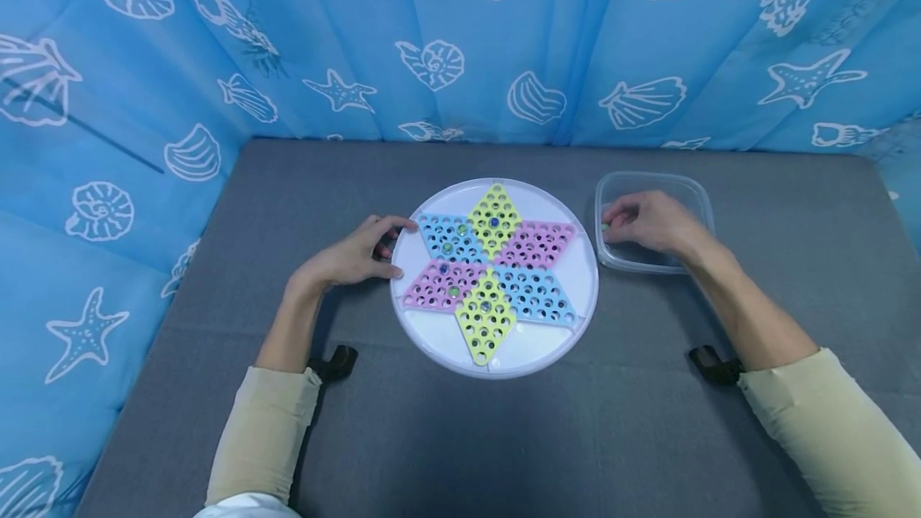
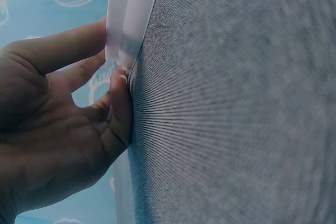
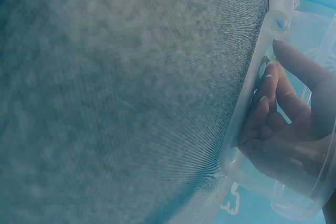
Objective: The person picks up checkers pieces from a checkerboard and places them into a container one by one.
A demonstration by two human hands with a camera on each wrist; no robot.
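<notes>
Above grey cloth [image 1: 432, 438], a green marble [image 1: 605, 227] is between the right fingers [image 1: 626, 202].

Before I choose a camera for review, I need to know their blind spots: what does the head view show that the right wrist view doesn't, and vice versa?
Only the head view: the left hand touching the rim of the board, and the coloured star with marbles in it.

Only the right wrist view: the palm side of the right hand, through the clear wall of the tub, and a bluish marble there.

Both: the right hand inside the tub, pinching a green marble, plus grey cloth and blue curtain.
</notes>
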